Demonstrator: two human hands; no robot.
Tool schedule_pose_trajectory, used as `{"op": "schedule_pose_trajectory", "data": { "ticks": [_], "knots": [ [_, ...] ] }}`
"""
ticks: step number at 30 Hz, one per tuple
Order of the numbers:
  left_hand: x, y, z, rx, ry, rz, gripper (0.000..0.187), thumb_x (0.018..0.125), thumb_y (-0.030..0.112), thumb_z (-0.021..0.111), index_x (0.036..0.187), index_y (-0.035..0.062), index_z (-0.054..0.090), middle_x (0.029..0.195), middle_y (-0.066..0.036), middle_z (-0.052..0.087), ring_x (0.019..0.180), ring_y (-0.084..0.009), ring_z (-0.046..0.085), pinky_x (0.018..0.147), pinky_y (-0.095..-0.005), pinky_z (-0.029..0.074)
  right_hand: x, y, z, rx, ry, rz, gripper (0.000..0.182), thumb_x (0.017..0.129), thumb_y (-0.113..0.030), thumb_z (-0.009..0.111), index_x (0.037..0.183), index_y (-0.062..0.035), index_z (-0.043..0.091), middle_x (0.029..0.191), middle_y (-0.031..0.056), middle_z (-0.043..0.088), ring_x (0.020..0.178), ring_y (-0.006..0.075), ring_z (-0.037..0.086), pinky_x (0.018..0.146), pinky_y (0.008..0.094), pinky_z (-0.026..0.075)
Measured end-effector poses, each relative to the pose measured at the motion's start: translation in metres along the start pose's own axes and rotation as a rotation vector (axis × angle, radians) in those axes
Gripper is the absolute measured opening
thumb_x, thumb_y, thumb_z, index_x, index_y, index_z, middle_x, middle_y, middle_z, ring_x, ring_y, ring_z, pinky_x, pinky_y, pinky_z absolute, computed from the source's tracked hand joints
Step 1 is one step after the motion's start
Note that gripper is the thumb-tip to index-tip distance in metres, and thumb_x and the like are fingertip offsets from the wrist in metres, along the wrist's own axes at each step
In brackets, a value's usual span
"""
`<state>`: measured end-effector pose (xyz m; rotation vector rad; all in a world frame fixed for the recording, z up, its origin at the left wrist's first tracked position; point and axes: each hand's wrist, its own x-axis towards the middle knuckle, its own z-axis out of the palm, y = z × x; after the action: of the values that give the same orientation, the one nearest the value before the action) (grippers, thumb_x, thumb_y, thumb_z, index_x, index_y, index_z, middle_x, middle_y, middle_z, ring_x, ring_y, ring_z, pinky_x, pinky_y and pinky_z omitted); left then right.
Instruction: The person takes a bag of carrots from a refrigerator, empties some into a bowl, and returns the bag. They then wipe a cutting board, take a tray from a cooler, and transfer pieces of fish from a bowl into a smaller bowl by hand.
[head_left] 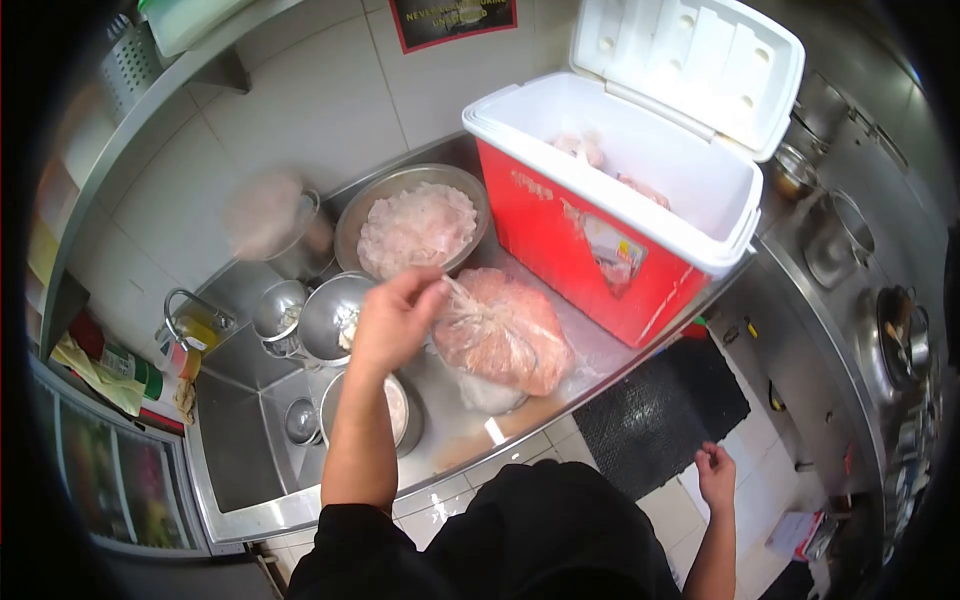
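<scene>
My left hand (400,312) is closed, its fingertips pinching the gathered top of a clear plastic bag of raw pinkish meat (515,335). The bag rests on the steel counter, partly over a second, paler bag (490,394). Behind it sits a large metal bowl (352,243) heaped with pale raw meat (418,228). Below my left forearm stands a metal pot (410,425) with pale contents, partly hidden by the arm. My right hand (716,474) hangs over the floor at my side, fingers curled in, with nothing visible in it.
A red cooler (570,250) with its white lid (695,65) raised holds more pale meat. Smaller metal bowls (335,300) stand by the sink (235,440) and faucet (180,300). A black mat (665,415) lies on the floor. Pans (838,235) line the right side.
</scene>
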<state>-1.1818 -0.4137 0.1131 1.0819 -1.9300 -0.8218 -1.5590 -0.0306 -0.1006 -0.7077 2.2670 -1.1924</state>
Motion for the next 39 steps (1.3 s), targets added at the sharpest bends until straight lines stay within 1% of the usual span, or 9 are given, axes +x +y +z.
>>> {"op": "schedule_pose_trajectory", "data": {
  "ticks": [7, 9, 12, 15, 19, 23, 26, 29, 39],
  "knots": [
    [0.007, 0.005, 0.051, 0.286, 0.060, -0.147, 0.029, 0.088, 0.022, 0.067, 0.105, -0.0007, 0.066, 0.083, -0.016, 0.071, 0.078, -0.0253, 0.070, 0.073, -0.0351, 0.054, 0.104, 0.010, -0.033, 0.147, 0.048, -0.096, 0.032, 0.091, -0.013, 0.066, 0.118, 0.0031, 0.059, 0.100, 0.0081, 0.065, 0.086, 0.0127, 0.062, 0.079, 0.0268, 0.051],
    [0.005, 0.003, 0.076, 0.079, 0.030, -0.217, 0.039, 0.088, 0.018, 0.067, 0.122, -0.0006, 0.060, 0.107, -0.014, 0.069, 0.089, -0.0222, 0.069, 0.079, -0.0324, 0.054, 0.138, -0.027, -0.035, 0.188, 0.062, -0.218, 0.035, 0.089, -0.011, 0.068, 0.119, 0.0021, 0.058, 0.106, 0.0106, 0.063, 0.090, 0.0155, 0.064, 0.081, 0.0280, 0.052],
    [0.009, 0.032, 0.124, -0.316, 0.102, -0.143, 0.070, 0.089, 0.010, 0.066, 0.149, 0.0041, 0.030, 0.150, -0.015, 0.035, 0.121, -0.0250, 0.052, 0.089, -0.0325, 0.050, 0.178, -0.099, -0.038, 0.157, 0.072, -0.452, 0.034, 0.084, -0.007, 0.070, 0.116, -0.0009, 0.061, 0.106, 0.0112, 0.061, 0.093, 0.0186, 0.065, 0.081, 0.0288, 0.053],
    [0.026, 0.073, 0.158, -0.270, 0.172, 0.053, 0.074, 0.093, 0.017, 0.064, 0.153, 0.0058, 0.021, 0.153, -0.017, 0.029, 0.134, -0.0319, 0.041, 0.099, -0.0392, 0.045, 0.228, -0.122, -0.030, 0.202, 0.046, -0.579, 0.034, 0.082, -0.012, 0.073, 0.113, -0.0010, 0.063, 0.105, 0.0136, 0.063, 0.092, 0.0233, 0.065, 0.080, 0.0315, 0.053],
    [0.067, 0.113, 0.188, -0.271, 0.269, 0.054, 0.079, 0.096, 0.029, 0.061, 0.153, 0.0012, 0.014, 0.158, -0.020, 0.019, 0.142, -0.0355, 0.027, 0.116, -0.0422, 0.022, 0.296, -0.127, -0.008, 0.018, 0.105, -0.495, 0.038, 0.084, -0.023, 0.072, 0.115, -0.0035, 0.063, 0.109, 0.0136, 0.061, 0.093, 0.0235, 0.064, 0.074, 0.0310, 0.052],
    [0.103, 0.118, 0.197, 0.093, 0.231, 0.017, 0.075, 0.093, 0.019, 0.060, 0.152, 0.0007, 0.017, 0.152, -0.020, 0.029, 0.135, -0.0281, 0.035, 0.113, -0.0360, 0.025, 0.338, -0.123, 0.018, -0.085, 0.314, -0.366, 0.066, 0.083, -0.032, 0.071, 0.131, 0.0067, 0.047, 0.124, 0.0242, 0.055, 0.110, 0.0397, 0.059, 0.095, 0.0418, 0.047],
    [0.106, 0.116, 0.193, -0.158, 0.138, -0.025, 0.072, 0.090, 0.012, 0.059, 0.152, 0.0038, 0.024, 0.152, -0.019, 0.030, 0.136, -0.0280, 0.034, 0.113, -0.0355, 0.024, 0.371, -0.111, 0.024, 0.032, 0.436, -0.178, 0.071, 0.081, -0.032, 0.070, 0.133, 0.0066, 0.042, 0.119, 0.0291, 0.056, 0.112, 0.0436, 0.056, 0.098, 0.0443, 0.045],
    [0.108, 0.117, 0.192, -0.065, 0.151, -0.005, 0.068, 0.090, 0.015, 0.057, 0.151, 0.0061, 0.028, 0.155, -0.021, 0.024, 0.141, -0.0309, 0.028, 0.114, -0.0387, 0.022, 0.406, -0.109, -0.002, 0.098, 0.238, -0.042, 0.076, 0.084, -0.035, 0.068, 0.137, 0.0107, 0.038, 0.125, 0.0317, 0.056, 0.119, 0.0421, 0.054, 0.101, 0.0426, 0.042],
    [0.119, 0.136, 0.193, 0.012, 0.143, -0.202, 0.065, 0.081, 0.013, 0.053, 0.145, 0.0062, 0.043, 0.160, -0.015, 0.016, 0.146, -0.0298, 0.021, 0.116, -0.0398, 0.021, 0.566, -0.094, -0.037, 0.508, -0.072, 0.331, 0.033, 0.080, -0.012, 0.060, 0.107, 0.0070, 0.063, 0.100, 0.0219, 0.067, 0.089, 0.0319, 0.068, 0.072, 0.0425, 0.052]
  ]
}}
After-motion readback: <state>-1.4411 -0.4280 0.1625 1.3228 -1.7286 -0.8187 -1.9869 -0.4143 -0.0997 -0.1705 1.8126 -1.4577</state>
